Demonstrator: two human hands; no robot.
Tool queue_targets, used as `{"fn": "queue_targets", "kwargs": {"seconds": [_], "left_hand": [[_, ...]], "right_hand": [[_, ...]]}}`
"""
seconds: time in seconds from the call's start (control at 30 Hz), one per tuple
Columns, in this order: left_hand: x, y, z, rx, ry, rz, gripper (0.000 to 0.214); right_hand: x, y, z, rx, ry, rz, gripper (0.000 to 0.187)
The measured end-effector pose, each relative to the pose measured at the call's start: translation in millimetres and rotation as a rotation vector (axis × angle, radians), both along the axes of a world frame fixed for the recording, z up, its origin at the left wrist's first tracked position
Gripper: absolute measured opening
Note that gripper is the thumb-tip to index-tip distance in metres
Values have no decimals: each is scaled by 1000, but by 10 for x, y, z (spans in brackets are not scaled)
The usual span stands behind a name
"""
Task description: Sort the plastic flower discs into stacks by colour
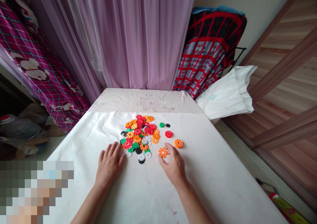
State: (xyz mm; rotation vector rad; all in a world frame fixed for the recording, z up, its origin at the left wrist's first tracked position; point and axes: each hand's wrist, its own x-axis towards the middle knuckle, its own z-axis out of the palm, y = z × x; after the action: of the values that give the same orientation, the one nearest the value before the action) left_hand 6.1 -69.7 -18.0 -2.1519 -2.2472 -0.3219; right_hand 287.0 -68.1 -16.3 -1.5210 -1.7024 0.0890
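A heap of small flower-shaped plastic discs (140,135) in red, orange, green, white and black lies on a table covered with a white sheet (218,177). My left hand (109,164) rests flat on the sheet just left of the heap, fingers stretched out. My right hand (173,164) pinches an orange disc (162,152) at the heap's right edge. Close by lie loose discs: another orange one (178,143), a red one (168,134), a green one (161,125) and a black one (168,125).
Purple curtains (128,39) hang behind the table. A red and black patterned cloth (210,49) drapes over a rack at the back right, above a white bag (228,92). Pink patterned fabric (37,65) hangs at left. Wooden flooring lies to the right.
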Motion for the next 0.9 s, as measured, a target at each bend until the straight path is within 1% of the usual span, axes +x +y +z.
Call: {"fn": "queue_targets", "kwargs": {"seconds": [0.07, 0.1, 0.17, 0.23, 0.47, 0.7, 0.9], "left_hand": [[-12, 4, -19, 9, -1, -2, 57], [-16, 6, -25, 12, 0, -1, 57], [-20, 8, -30, 11, 4, 1, 58], [-19, 8, -27, 9, 10, 1, 58], [-16, 3, -21, 12, 16, 6, 59], [-19, 5, -12, 12, 11, 4, 58], [-15, 11, 0, 8, 17, 5, 57]], "right_hand": [[300, 123, 19, -24, 59, -135, 48], [437, 188, 22, -46, 78, -181, 51], [645, 301, 12, -92, 95, -230, 54], [749, 374, -15, -125, 99, -240, 56], [735, 425, -107, -181, 80, -238, 59], [742, 438, -142, -163, 33, -236, 55], [739, 428, -158, -165, 6, -219, 56]]}}
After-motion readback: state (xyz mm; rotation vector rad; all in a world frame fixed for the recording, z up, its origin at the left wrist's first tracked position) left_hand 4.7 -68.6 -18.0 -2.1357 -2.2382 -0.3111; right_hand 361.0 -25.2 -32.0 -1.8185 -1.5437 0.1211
